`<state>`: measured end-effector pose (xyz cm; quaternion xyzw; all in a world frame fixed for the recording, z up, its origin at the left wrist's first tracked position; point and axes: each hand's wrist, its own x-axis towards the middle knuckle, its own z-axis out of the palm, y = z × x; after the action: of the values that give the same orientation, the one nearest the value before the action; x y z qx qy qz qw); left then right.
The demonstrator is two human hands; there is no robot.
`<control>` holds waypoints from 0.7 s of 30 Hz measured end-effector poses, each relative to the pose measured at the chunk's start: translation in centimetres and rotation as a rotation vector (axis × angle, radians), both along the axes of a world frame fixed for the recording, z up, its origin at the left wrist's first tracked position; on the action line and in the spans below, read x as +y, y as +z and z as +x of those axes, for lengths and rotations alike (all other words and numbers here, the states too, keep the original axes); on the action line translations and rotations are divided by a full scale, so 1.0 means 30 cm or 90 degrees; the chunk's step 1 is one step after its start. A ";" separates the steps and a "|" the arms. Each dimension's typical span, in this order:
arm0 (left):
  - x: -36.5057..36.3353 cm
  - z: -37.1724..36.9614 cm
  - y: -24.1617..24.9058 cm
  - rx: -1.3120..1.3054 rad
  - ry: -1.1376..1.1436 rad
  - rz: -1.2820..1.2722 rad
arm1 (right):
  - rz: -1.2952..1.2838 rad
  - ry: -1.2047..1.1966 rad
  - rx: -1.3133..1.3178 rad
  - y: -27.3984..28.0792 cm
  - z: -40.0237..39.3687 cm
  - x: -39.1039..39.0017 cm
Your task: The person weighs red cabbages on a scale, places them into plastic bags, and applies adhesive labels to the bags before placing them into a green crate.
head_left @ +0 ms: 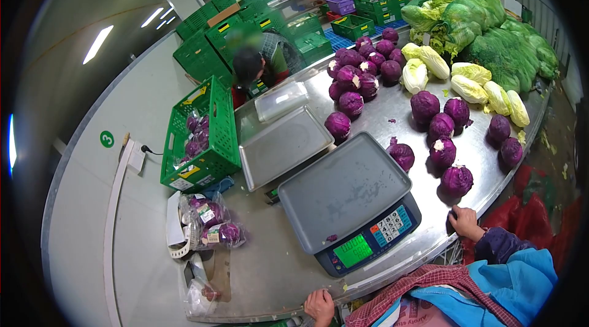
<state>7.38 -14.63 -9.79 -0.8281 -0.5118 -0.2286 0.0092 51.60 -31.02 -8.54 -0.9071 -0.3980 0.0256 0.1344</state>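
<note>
My left hand (319, 307) rests at the near edge of the steel table (264, 265), fingers loosely bent and holding nothing visible. Further right, my right hand (466, 223) lies on the table's edge with slightly curled fingers and no object in it. Between the hands stands a digital scale (343, 192) with a lit green display (353, 251); only a small purple scrap (331, 238) is on its grey pan. A red cabbage (456, 181) sits just beyond my right hand, with several more behind it. Another red cabbage (402, 155) is beside the pan.
A second scale pan (285, 146) stands behind. Bagged red cabbages (224, 232) lie left, below a green crate (215, 124) holding more. Pale Chinese cabbages (469, 89) and green net sacks (509, 57) are at the far right. Another person (276, 54) bends behind the table.
</note>
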 end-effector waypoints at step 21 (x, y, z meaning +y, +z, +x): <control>0.515 0.103 0.421 -0.872 -0.021 -0.360 | -0.023 0.001 0.037 0.005 0.007 0.007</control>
<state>10.45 0.83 2.85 -0.4784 -0.4300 -0.5532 -0.5294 51.80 -30.80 -8.39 -0.9080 -0.3941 0.0589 0.1294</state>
